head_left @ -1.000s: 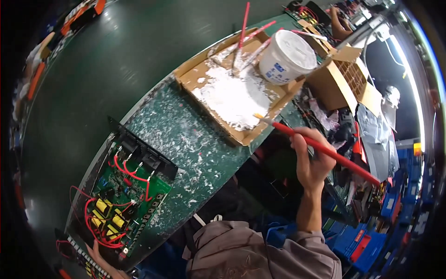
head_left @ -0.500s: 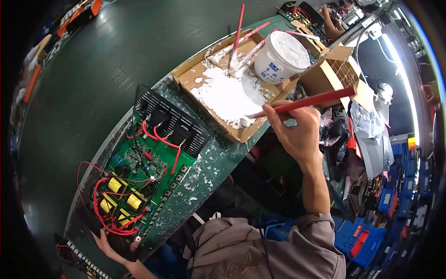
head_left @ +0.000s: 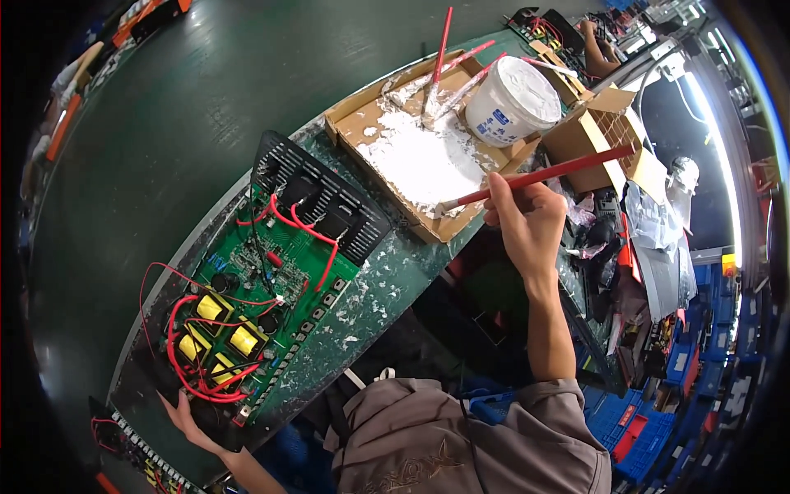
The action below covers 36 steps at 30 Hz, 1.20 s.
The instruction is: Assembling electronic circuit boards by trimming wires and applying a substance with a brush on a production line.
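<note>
Clearly, blue print [head_left: 499, 123] marks the white bucket [head_left: 518, 95] — right hand [head_left: 531, 222] grips brush [head_left: 580, 165].

The cardboard tray [head_left: 398, 203] is plain brown, the paste [head_left: 430, 165] inside it stark white. The bucket [head_left: 512, 107] at its far end is white with blue print, the paintbrush [head_left: 568, 168] over its near corner red-handled. Left of the tray, the circuit board [head_left: 298, 273] is green, with yellow-wrapped transformers [head_left: 245, 339], red wires [head_left: 335, 257] and a black slotted end panel [head_left: 284, 159]. The workbench [head_left: 395, 276] below is dark green, flecked white.
</note>
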Each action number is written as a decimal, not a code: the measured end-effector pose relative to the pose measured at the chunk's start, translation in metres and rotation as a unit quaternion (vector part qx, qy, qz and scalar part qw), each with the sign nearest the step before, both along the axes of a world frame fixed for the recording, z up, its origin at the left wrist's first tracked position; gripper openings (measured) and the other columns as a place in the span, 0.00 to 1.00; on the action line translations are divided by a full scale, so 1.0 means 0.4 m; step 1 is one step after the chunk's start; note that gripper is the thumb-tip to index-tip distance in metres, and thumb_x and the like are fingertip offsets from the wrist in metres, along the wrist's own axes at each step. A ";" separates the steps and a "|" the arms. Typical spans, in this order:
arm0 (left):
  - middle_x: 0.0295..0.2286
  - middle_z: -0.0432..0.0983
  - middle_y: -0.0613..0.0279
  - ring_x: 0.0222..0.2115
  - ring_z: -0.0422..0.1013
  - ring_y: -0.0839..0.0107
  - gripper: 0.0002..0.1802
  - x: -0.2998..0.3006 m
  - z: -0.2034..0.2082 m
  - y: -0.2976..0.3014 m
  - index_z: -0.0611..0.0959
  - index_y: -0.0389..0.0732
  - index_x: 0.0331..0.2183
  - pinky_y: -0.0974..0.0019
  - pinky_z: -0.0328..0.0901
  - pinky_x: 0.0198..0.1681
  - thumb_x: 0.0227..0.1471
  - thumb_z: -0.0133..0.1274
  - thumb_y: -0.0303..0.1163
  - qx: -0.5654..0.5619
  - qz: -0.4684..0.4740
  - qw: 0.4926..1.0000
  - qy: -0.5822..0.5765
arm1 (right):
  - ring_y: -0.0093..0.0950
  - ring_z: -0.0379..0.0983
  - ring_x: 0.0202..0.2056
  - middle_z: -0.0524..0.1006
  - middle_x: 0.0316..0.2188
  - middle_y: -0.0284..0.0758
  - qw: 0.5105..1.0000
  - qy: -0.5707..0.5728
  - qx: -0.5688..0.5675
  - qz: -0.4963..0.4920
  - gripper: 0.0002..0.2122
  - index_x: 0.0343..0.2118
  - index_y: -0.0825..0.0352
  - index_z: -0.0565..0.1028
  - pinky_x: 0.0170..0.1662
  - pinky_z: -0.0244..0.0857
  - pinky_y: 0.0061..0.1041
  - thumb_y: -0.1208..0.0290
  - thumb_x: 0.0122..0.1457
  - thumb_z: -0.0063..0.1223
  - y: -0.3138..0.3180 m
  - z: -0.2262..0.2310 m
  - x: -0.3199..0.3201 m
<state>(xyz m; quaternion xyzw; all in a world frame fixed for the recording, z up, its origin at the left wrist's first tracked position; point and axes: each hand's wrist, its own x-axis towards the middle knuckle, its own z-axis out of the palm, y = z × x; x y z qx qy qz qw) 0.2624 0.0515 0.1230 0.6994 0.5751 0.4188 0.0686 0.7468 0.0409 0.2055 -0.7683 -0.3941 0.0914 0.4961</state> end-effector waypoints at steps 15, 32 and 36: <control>0.59 0.52 0.46 0.54 0.62 0.56 0.18 -0.015 -0.016 0.010 0.74 0.31 0.48 0.55 0.64 0.55 0.59 0.41 0.28 0.032 -0.021 0.999 0.003 | 0.18 0.72 0.20 0.76 0.19 0.33 0.996 -0.052 0.000 0.075 0.10 0.32 0.77 0.76 0.25 0.66 0.16 0.72 0.59 0.54 0.005 0.022 0.035; 0.59 0.53 0.40 0.57 0.58 0.54 0.21 0.014 -0.016 0.015 0.70 0.29 0.51 0.55 0.56 0.59 0.58 0.44 0.28 0.004 -0.031 0.991 -0.133 | 0.18 0.71 0.20 0.75 0.18 0.32 0.989 -0.017 -0.055 0.134 0.10 0.29 0.77 0.76 0.25 0.66 0.17 0.73 0.60 0.52 0.029 0.059 0.037; 0.58 0.53 0.38 0.57 0.57 0.51 0.20 0.016 -0.009 0.023 0.70 0.31 0.51 0.53 0.55 0.59 0.58 0.43 0.29 0.001 -0.045 0.995 -0.085 | 0.19 0.67 0.17 0.73 0.17 0.33 0.993 0.051 0.106 0.027 0.11 0.28 0.73 0.75 0.21 0.59 0.17 0.69 0.61 0.51 0.000 0.050 0.078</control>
